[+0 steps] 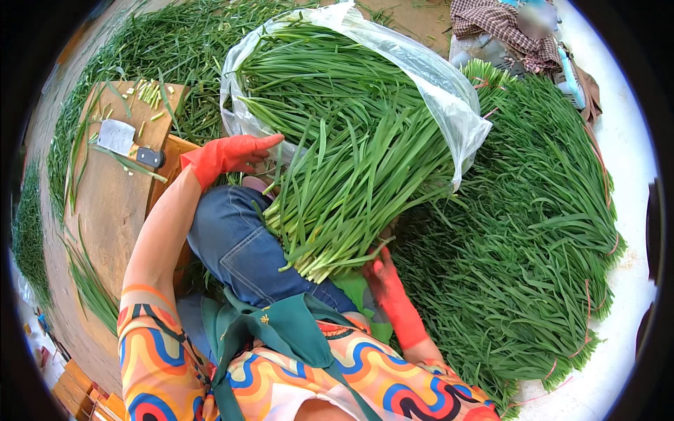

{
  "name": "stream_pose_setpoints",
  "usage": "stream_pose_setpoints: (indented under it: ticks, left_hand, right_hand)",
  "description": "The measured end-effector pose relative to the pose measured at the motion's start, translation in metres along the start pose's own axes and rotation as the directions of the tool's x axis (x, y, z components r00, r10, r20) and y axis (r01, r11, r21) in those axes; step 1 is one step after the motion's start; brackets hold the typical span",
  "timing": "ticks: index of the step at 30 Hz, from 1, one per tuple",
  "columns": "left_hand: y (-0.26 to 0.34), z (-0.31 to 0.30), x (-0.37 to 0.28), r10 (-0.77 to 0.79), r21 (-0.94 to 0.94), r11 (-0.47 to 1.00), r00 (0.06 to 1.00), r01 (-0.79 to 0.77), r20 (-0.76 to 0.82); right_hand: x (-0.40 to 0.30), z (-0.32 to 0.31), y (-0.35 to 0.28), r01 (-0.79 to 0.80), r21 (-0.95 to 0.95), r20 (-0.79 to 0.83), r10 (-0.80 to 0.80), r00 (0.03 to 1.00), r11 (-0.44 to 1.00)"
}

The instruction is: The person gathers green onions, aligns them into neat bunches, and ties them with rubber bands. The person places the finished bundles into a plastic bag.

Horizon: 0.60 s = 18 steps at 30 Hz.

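My left hand [239, 152], in a red rubber glove, is at the left edge of a clear plastic bag [442, 79], its index finger pointing right and nothing seen in its grasp. Long green leafy stalks, like garlic chives, [326, 68] fill the bag. A loose bunch of the same stalks [358, 184] lies across the bag's near side and over my knees in jeans, cut ends toward me. My right hand [382, 268], also red-gloved, is at the near right underside of this bunch; its fingers are partly hidden, so its hold is unclear.
A cleaver [129, 142] lies on a wooden board [110, 194] at the left, with cut stalk ends [150, 93]. Tied bundles of greens [526, 226] are heaped at the right on a white surface [621, 294]. Loose leaves [174, 47] cover the ground behind the board. Checked cloth [495, 26] lies at the upper right.
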<state>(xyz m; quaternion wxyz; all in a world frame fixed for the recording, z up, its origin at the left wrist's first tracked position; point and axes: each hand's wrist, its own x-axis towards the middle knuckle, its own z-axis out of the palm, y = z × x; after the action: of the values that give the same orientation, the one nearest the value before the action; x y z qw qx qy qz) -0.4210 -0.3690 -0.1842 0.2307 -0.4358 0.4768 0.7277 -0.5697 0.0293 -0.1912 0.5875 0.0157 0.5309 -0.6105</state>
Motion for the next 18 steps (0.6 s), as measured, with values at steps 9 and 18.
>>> stream_pose_setpoints:
  ticks: [9,18]
  left_hand:
    - [-0.007,0.064,0.032,0.144,-0.251,0.968,0.817,0.001,0.559]
    - [-0.002,0.113,-0.035,0.441,-0.323,0.893,0.747,-0.312,0.498]
  right_hand:
    - [0.067,0.04,0.019,-0.135,0.377,0.176,0.072,0.982,0.916]
    - [0.038,0.087,-0.016,-0.149,0.382,0.148,0.099,0.984,0.912]
